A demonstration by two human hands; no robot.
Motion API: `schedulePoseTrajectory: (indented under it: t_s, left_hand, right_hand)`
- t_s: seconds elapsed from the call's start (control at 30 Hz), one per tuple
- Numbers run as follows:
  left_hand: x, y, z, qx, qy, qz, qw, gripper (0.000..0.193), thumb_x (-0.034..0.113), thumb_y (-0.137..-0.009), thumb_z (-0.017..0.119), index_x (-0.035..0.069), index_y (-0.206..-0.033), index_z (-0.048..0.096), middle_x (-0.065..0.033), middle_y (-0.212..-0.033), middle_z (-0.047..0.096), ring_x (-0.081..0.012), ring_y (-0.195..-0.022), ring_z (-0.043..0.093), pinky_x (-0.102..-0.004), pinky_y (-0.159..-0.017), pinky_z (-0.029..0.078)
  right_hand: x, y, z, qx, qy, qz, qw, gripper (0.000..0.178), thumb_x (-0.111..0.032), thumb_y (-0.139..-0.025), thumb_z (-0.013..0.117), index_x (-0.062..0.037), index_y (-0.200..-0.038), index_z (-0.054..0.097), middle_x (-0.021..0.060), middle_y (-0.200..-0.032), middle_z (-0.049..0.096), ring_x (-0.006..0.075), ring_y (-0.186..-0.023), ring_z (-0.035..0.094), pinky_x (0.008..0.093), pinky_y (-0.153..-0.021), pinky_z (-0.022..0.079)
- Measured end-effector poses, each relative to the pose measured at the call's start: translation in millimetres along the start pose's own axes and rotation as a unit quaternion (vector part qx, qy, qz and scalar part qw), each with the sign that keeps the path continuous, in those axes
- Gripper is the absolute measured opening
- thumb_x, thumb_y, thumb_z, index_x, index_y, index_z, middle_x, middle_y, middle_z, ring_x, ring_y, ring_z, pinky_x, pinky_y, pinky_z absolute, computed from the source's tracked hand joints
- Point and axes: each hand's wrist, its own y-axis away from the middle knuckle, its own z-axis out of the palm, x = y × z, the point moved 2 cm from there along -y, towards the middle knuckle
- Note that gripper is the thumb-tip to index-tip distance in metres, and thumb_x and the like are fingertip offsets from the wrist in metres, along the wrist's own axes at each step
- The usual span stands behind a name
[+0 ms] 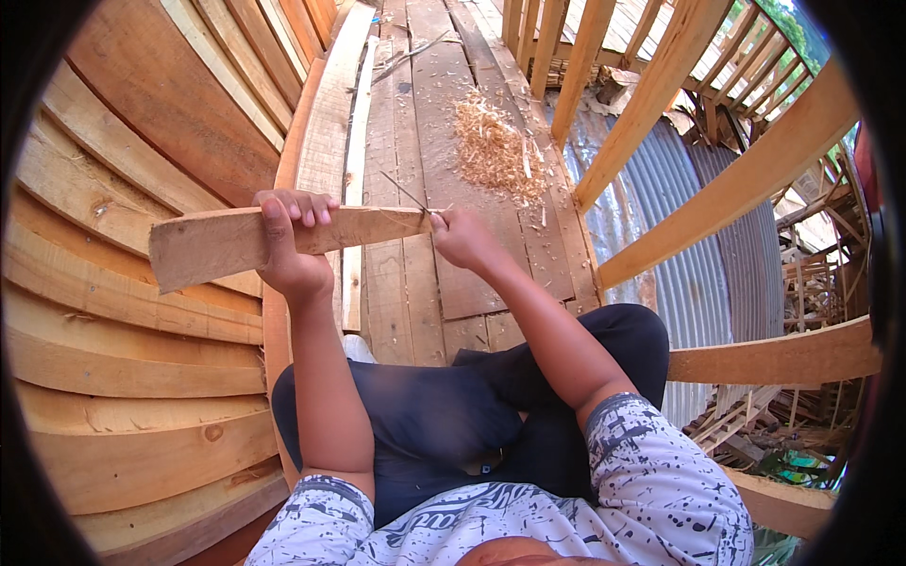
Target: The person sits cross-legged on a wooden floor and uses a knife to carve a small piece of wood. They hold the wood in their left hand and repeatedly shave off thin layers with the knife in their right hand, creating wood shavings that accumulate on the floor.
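My left hand (294, 247) is wrapped round the wide part of a pale wooden board (209, 247), thumb over the near face and fingers over the top edge. The board lies crosswise above the plank floor and narrows toward its right end. My right hand (462, 238) is closed at that narrow end. From its fingers a thin dark pointed tool (404, 191) slants up and left across the board's edge. The tool's handle is hidden in my fist, so its exact kind does not show.
Wood shavings (495, 146) lie heaped on the plank floor (415, 283). Plank siding (132, 330) stands close on my left. A slatted wooden railing (651, 113) runs along my right, with corrugated metal sheets (684, 255) below it. A long pale strip (356, 189) rests on the floor.
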Motion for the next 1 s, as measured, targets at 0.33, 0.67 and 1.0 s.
schedulePoseTrajectory:
  t_s: [0.33, 0.67, 1.0]
  left_hand:
    - [-1.6, 2.6, 2.1, -0.075, 0.041, 0.006, 0.996, 0.033, 0.035, -0.099, 0.055, 0.013, -0.078, 0.042, -0.0012, -0.067, 0.039, -0.0163, -0.064, 0.042, -0.0372, -0.071, 0.042]
    - [3.0, 0.0, 7.9, -0.02, 0.021, 0.027, 0.999, 0.024, 0.03, -0.099, 0.054, 0.012, -0.088, 0.043, -0.0005, -0.065, 0.038, -0.0147, -0.06, 0.04, -0.0363, -0.067, 0.043]
    - [2.8, -1.3, -10.9, -0.085, 0.021, 0.027, 0.996, 0.023, 0.029, -0.099, 0.052, 0.011, -0.089, 0.042, 0.0002, -0.064, 0.035, -0.0138, -0.06, 0.04, -0.0357, -0.068, 0.043]
  right_hand:
    - [52.4, -6.5, 13.1, 0.023, -0.031, 0.02, 0.999, 0.04, -0.032, -0.1, 0.048, 0.0014, -0.1, 0.07, 0.0273, -0.099, 0.068, 0.044, -0.094, 0.066, 0.0507, -0.082, 0.051]
    - [16.3, -11.5, 9.6, -0.025, -0.056, -0.017, 0.998, 0.041, -0.032, -0.1, 0.046, 0.0025, -0.1, 0.069, 0.0276, -0.092, 0.068, 0.0453, -0.09, 0.064, 0.052, -0.08, 0.049]
    - [-15.0, 0.6, 7.6, -0.022, -0.024, -0.03, 0.999, 0.038, -0.029, -0.1, 0.048, 0.0026, -0.091, 0.068, 0.0293, -0.091, 0.065, 0.0427, -0.088, 0.065, 0.0529, -0.075, 0.048]
